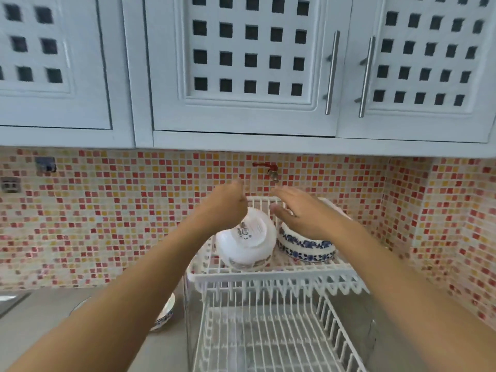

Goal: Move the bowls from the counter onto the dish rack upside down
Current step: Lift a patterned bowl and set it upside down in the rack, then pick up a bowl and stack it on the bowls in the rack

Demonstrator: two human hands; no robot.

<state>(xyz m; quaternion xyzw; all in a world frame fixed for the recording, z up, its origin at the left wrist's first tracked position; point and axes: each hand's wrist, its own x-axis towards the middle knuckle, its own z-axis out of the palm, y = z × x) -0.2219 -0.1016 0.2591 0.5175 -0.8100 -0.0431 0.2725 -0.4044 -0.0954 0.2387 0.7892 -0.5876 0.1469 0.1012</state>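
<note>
both hands up over top tier of white dish rack (271, 275). left hand (228, 204) curled over base of white bowl (245, 238), which sits upside down & tilted on upper shelf; whether fingers actually grip it can't tell. right hand (303, 213) flat, fingers spread wide, palm down over blue-patterned bowl (306, 247), also inverted, just beside white one. another blue-rimmed bowl (165, 312) on bench left of rack, partly hidden by left forearm. lower tier holds nothing visible.
</note>
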